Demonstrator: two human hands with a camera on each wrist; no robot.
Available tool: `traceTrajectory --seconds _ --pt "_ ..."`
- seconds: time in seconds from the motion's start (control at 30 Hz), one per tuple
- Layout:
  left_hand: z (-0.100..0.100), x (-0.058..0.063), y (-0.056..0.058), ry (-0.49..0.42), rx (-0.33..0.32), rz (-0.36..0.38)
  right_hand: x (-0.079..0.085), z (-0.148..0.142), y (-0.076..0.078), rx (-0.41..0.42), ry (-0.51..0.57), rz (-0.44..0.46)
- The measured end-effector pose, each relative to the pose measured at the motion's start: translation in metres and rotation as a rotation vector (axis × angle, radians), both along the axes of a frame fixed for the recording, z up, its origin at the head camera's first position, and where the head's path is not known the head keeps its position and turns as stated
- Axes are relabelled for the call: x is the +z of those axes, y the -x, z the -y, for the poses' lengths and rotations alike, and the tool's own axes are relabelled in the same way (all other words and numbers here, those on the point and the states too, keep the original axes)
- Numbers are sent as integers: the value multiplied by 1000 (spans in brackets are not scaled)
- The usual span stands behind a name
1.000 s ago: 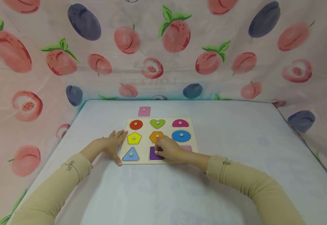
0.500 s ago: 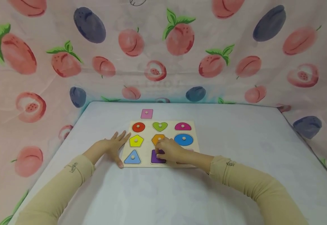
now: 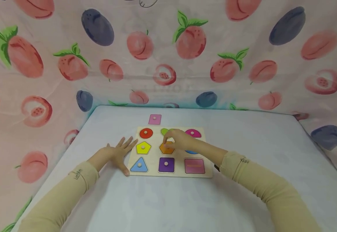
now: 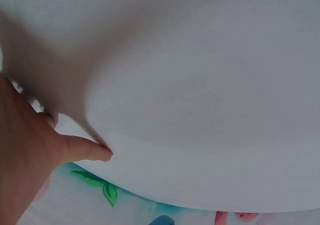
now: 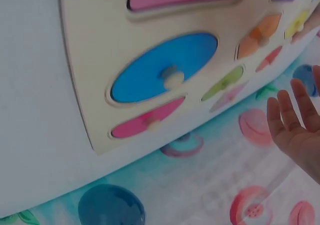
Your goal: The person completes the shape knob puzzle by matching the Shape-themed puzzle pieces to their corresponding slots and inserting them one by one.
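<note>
A pale wooden knob puzzle board (image 3: 153, 166) lies on the table with coloured shapes in it. My right hand (image 3: 180, 140) hovers over its middle, fingers loosely bent and holding nothing, above the orange hexagon (image 3: 168, 151). Below it sits the purple square (image 3: 169, 169) with its knob in view. At the lower right of the board is a pink rectangular recess (image 3: 194, 170) with no knob. Fingers spread, my left hand (image 3: 117, 156) touches the board's left edge, beside the yellow pentagon (image 3: 141, 151) and light blue triangle (image 3: 137, 168). My right arm partly hides the blue oval (image 5: 150, 72).
A pink knobbed piece (image 3: 152, 122) lies just behind the board on the white table (image 3: 258, 145). A fruit-print cloth (image 3: 186, 77) hangs behind and at the sides. Also in the board are a red circle (image 3: 143, 136), a green heart and a magenta half circle (image 3: 196, 134).
My right hand has let go of the purple square's knob and moved up the board, uncovering the pink recess. The left hand stays at the board's edge. The head view has shifted slightly.
</note>
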State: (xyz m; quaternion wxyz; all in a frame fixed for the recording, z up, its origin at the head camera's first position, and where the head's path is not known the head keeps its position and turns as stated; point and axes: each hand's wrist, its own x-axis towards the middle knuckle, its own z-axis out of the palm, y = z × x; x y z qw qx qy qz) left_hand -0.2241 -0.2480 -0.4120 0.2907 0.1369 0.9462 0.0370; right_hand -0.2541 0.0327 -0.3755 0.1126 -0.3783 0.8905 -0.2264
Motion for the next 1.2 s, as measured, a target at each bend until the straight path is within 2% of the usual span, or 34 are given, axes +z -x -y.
traceTrajectory --seconds 0.17,0.4,0.67,0.87,1.07,1.2 --pt "3 -5 -2 -5 5 -2 10 5 16 19 -18 -6" --pt "6 -7 2 9 7 -1 17 14 37 52 -37 -14" --pt "10 -9 6 13 7 -16 19 27 64 12 -45 1" --pt "12 -9 6 6 3 -21 12 39 85 -42 6 -17" --pt "11 -15 6 -8 6 -15 1 47 103 -45 72 27" --pt "9 -16 7 -8 8 -13 -1 50 115 -99 101 31"
